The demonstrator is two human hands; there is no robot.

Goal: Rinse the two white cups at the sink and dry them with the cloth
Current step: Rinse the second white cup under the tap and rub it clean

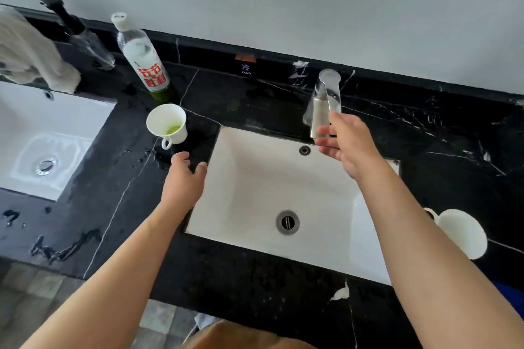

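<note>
Two white cups [167,125] [462,232], two sinks [272,178] [42,133]; both hands [184,178] [344,144] apparently loose, empty.

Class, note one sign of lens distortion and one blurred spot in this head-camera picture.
Head view: wide-angle bending curves the black marble counter edge and tilts the clear detergent bottle; the right hand at the chrome tap shows motion blur.

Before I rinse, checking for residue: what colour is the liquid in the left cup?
Yellow-green, pooled in the cup; head view.
</note>
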